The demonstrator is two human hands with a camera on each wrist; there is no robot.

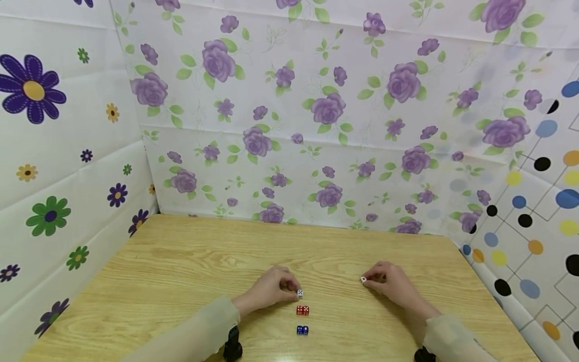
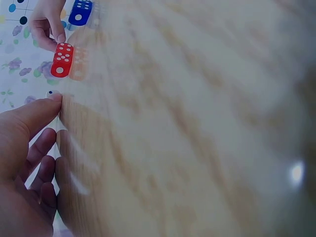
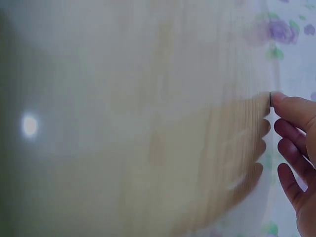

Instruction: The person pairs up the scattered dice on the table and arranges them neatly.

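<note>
In the head view my left hand (image 1: 273, 287) pinches a white die (image 1: 300, 293) between thumb and fingers, low over the table just behind a pair of red dice (image 1: 302, 310). Nearer to me, a pair of blue dice (image 1: 302, 330) stands side by side, in line with the red ones. Off to the right, my right hand (image 1: 392, 282) holds another white die (image 1: 363, 280) by its thumb and fingertips. The left wrist view shows only a sliver of the first white die (image 2: 51, 93) past the thumb. From the right wrist, the thumb (image 3: 294, 109) hides most of the other die.
The wood-grain table (image 1: 203, 251) is glossy and reflects the hands. Behind it hangs a cloth with purple roses (image 1: 327, 108). Printed sheets close in the left side (image 1: 68, 166) and the right side (image 1: 538, 226). Black wrist cameras (image 1: 232, 345) sit below the cuffs.
</note>
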